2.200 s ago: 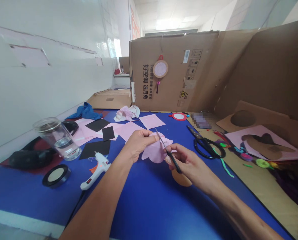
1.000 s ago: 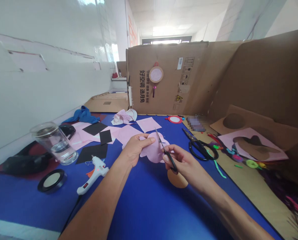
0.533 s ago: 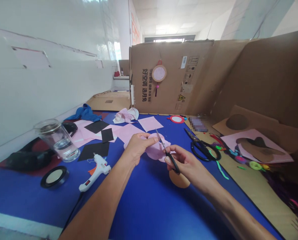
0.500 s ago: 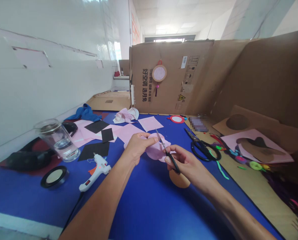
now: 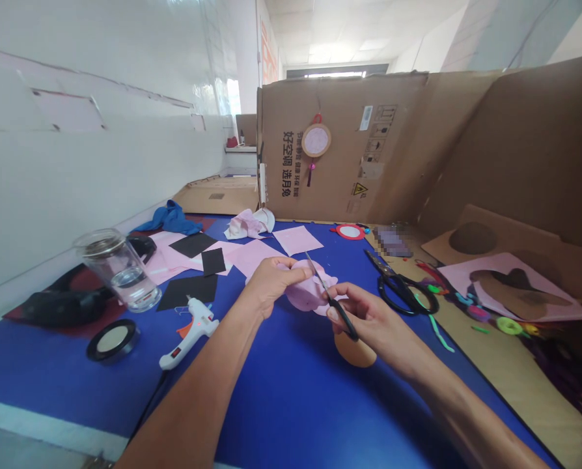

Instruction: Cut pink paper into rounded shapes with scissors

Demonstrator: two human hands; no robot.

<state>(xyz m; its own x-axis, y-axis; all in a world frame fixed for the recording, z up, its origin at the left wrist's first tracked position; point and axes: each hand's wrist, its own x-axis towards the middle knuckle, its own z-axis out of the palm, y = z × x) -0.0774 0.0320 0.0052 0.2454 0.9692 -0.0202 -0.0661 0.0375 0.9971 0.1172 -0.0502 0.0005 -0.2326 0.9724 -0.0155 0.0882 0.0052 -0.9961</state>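
My left hand [image 5: 272, 281] pinches a pink piece with a scalloped edge [image 5: 303, 296], paper or thin cloth, above the blue table. My right hand [image 5: 359, 312] is closed round the black handles of small scissors [image 5: 342, 318]. Their blades lie across the top right part of the pink piece and point up and to the left. Whether the blades are apart I cannot tell. Below my right hand a tan disc [image 5: 354, 350] lies on the table, partly covered by the fingers.
To the left are a white glue gun [image 5: 188, 335], a roll of tape [image 5: 112, 340] and a glass of water [image 5: 129, 280]. Large black scissors [image 5: 403, 290] lie to the right. Pink sheets [image 5: 298, 240] and black squares [image 5: 213, 261] are spread behind my hands. A cardboard wall [image 5: 340, 156] stands at the back.
The whole view has shifted slightly, so things appear a little further right. Both hands keep their hold, and the scissors stay at the pink piece's edge.
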